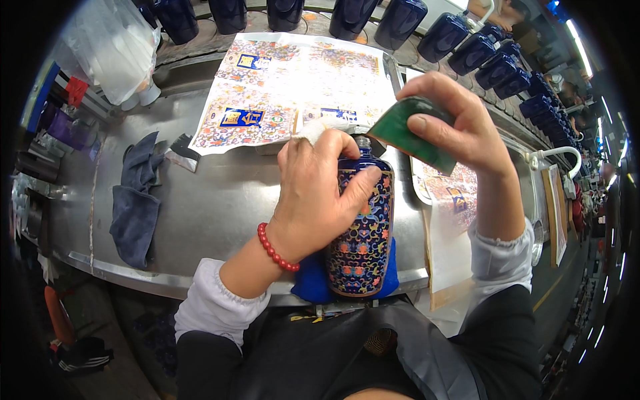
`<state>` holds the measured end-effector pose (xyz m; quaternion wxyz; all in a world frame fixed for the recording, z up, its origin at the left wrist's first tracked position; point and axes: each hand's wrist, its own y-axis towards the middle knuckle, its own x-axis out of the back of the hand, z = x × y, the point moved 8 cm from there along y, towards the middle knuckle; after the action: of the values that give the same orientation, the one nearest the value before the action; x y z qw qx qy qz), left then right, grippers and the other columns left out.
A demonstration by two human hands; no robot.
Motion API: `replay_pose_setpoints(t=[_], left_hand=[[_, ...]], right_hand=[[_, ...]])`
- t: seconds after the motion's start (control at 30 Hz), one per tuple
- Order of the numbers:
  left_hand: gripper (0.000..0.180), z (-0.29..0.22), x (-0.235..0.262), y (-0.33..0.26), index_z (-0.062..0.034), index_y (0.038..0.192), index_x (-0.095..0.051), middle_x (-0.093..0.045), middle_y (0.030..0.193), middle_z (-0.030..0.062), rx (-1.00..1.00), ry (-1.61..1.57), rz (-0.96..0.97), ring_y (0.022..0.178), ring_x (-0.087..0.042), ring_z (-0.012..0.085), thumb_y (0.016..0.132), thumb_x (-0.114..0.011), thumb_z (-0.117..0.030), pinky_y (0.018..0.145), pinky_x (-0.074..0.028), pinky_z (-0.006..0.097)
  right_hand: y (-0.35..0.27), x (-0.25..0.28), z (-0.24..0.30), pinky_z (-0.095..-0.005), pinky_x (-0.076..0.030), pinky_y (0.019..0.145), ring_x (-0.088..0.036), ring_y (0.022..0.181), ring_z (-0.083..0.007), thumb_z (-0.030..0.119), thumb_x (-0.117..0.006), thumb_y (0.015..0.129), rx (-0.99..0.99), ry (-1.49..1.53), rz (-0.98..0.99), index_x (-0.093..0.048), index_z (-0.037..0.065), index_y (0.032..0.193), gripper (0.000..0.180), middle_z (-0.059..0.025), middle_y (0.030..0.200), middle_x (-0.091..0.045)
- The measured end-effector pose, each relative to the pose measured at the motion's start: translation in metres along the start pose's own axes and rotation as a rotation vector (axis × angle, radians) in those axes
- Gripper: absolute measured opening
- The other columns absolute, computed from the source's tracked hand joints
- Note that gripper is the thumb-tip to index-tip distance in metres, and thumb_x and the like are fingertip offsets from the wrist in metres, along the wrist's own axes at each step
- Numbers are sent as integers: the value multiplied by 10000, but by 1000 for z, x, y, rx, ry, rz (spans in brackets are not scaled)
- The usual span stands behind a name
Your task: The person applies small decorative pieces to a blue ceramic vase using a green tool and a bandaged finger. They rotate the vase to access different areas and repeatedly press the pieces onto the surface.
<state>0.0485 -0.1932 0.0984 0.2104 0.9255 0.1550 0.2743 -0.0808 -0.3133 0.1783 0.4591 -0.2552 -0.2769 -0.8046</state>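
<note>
A dark blue bottle [360, 247] with a colourful floral pattern lies in front of me, its neck pointing away. Under its near end is a blue cloth pad [312, 277]. My left hand [319, 193] is closed around the bottle's shoulder, thumb on top and fingers by the neck. A pale crumpled piece [321, 128] shows behind those fingers; whether they touch it I cannot tell. Raised to the right of the neck, my right hand [460, 127] pinches a flat green scraper [417, 133] between thumb and fingers. The scraper is apart from the patterned surface.
Printed decal sheets [300, 80] cover the far part of the metal bench [220, 193]. A grey cloth [137, 200] and a small flat blade [182, 153] lie left. Several blue bottles [400, 23] line a conveyor [320, 32] beyond. Another decal sheet [453, 220] rests right.
</note>
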Motion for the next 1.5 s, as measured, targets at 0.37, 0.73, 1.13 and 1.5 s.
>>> replay_pose_setpoints(t=[0.37,0.73,1.13,1.5], left_hand=[[139,26,-8,-2,-74,1015,-617,-639,947,92,157,-253,-12,928,-535,281,979,-636,-207,894,-409,415],[188,35,-6,-22,-24,1055,-607,-651,988,105,225,-486,-92,943,-583,241,1021,-582,-207,886,-459,367],[346,-4,17,-35,-29,1190,-719,-704,1116,164,-213,82,-197,1057,-591,345,969,-657,-289,979,-435,494],[705,-22,9,-47,14,1325,-668,-687,1213,172,-304,241,-65,1145,-542,376,996,-543,-596,1063,-394,535]], right_hand=[[-56,-49,24,-390,-545,974,-629,1234,-331,-198,-591,837,71,-407,-98,-681,85,1316,564,-191,1444,-585],[-53,-70,36,-441,-515,1019,-587,1240,-390,-87,-705,796,68,-507,-54,-695,131,1303,552,-180,1341,-615],[-51,-76,45,-452,-529,957,-602,1147,-373,-38,-704,741,138,-591,-70,-665,68,1280,551,-171,1258,-614],[-75,-73,34,-451,-525,950,-606,1108,-389,-89,-664,707,88,-543,-185,-613,12,1337,641,-191,1238,-608]])
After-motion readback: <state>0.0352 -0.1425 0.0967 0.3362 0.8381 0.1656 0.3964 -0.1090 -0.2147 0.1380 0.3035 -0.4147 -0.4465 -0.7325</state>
